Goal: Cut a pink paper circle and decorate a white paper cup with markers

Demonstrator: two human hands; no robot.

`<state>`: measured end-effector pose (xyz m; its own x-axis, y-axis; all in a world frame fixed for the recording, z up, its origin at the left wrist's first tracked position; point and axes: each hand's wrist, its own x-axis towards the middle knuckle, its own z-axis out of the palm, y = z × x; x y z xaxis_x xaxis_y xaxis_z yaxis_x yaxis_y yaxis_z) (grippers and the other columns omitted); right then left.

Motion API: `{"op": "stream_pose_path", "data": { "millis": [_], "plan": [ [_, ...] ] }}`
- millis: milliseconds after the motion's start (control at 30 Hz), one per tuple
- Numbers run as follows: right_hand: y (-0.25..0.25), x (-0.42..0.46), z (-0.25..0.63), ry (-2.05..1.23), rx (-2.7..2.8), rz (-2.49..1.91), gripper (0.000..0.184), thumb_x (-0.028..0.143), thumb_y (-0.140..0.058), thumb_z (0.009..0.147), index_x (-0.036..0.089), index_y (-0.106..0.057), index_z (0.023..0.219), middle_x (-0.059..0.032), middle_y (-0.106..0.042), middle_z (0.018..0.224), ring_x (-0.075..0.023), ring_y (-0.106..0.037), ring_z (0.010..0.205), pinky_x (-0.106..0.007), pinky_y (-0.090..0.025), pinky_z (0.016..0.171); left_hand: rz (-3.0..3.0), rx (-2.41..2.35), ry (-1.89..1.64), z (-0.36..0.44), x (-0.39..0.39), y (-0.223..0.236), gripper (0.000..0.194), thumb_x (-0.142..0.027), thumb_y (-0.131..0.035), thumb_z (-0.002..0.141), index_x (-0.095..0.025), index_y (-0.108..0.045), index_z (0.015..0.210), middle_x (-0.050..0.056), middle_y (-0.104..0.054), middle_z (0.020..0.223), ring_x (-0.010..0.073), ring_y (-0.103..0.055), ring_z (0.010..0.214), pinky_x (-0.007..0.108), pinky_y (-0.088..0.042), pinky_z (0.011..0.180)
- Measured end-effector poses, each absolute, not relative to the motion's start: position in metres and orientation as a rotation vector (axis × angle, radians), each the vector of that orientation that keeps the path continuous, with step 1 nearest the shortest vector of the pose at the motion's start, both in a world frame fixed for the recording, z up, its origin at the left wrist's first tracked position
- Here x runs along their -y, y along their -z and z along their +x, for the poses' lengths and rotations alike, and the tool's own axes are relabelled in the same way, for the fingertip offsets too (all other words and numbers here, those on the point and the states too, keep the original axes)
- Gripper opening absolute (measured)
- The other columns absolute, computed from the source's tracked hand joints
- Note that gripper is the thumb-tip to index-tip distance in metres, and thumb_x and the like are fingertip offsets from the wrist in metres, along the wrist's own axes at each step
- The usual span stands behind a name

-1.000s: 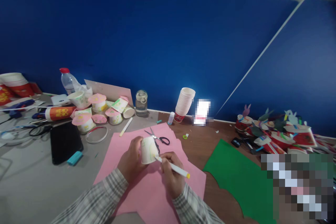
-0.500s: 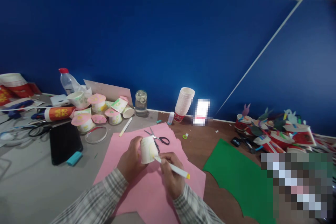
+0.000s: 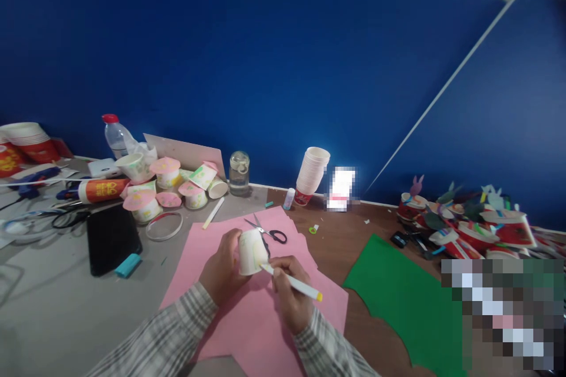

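Note:
My left hand (image 3: 223, 268) is wrapped round a small white paper cup (image 3: 252, 252), held on its side above a pink paper sheet (image 3: 260, 318). My right hand (image 3: 288, 294) grips a white marker with a yellow end (image 3: 294, 284). The marker's tip touches the cup's wall. Black-handled scissors (image 3: 270, 233) lie on the pink sheet just beyond the cup.
Decorated cups with pink tops (image 3: 170, 185), a glass jar (image 3: 239, 172) and a water bottle (image 3: 115, 135) stand at the back left. A cup stack (image 3: 312, 174) stands at the back centre. A black case (image 3: 112, 238) lies left, a green sheet (image 3: 398, 300) right, red crafted cups (image 3: 477, 227) far right.
Both hands stay on the cup and marker with only tiny shifts; the view drifted slightly.

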<state>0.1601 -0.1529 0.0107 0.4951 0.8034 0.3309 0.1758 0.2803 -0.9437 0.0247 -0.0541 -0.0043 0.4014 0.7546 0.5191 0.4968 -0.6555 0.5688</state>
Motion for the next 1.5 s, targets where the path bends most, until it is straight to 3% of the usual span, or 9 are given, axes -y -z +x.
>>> {"op": "stream_pose_path", "data": {
  "millis": [533, 1100, 1500],
  "plan": [
    [-0.0066, 0.1521, 0.1585, -0.457, 1.120, -1.266, 0.011, 0.019, -0.053, 0.071, 0.019, -0.064, 0.069, 0.0030, -0.057, 0.050, -0.0144, -0.047, 0.038, -0.022, -0.037, 0.037, 2.328, -1.092, -1.098, 0.0240, 0.0537, 0.0059, 0.072, -0.031, -0.068, 0.051, -0.022, -0.035, 0.114, 0.010, -0.054, 0.103, 0.0261, -0.060, 0.072, 0.038, -0.056, 0.053],
    [-0.0067, 0.1513, 0.1586, -0.537, 1.047, -1.282, 0.009, 0.020, -0.053, 0.071, 0.019, -0.062, 0.069, 0.0055, -0.052, 0.043, -0.0143, -0.047, 0.035, -0.021, -0.036, 0.034, 2.357, -1.081, -1.104, 0.0250, 0.0545, 0.0063, 0.071, -0.034, -0.069, 0.052, -0.022, -0.034, 0.113, 0.012, -0.055, 0.100, 0.0263, -0.060, 0.068, 0.036, -0.056, 0.047],
    [-0.0046, 0.1520, 0.1573, -0.537, 1.072, -1.276, 0.010, 0.019, -0.054, 0.072, 0.019, -0.063, 0.070, 0.0056, -0.053, 0.044, -0.0139, -0.046, 0.035, -0.021, -0.036, 0.034, 2.388, -1.077, -1.118, 0.0253, 0.0547, 0.0054, 0.071, -0.033, -0.069, 0.052, -0.019, -0.036, 0.113, 0.013, -0.056, 0.102, 0.0285, -0.061, 0.076, 0.037, -0.058, 0.051]
  ]
}}
